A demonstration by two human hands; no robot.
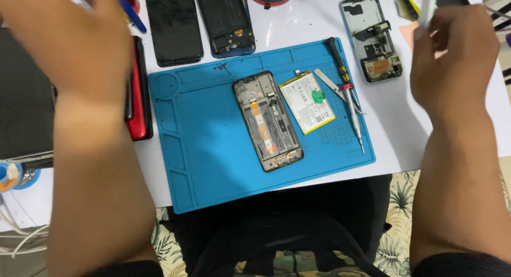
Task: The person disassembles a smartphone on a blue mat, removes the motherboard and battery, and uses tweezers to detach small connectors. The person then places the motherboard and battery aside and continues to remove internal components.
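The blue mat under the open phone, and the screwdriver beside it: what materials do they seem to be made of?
The blue mat looks like soft silicone or rubber: matte surface, moulded compartments, and its near edge hangs over the table. The screwdriver seems to have a shiny metal shaft and a black handle, probably plastic, with a red ring. The handle's exact material cannot be told.

Bright, even overhead light; soft shadows only. Left hand [69, 37] and right hand [452, 58] motion-blurred; blue mat [202, 165] sharp, mild glare on white surface [314, 21].
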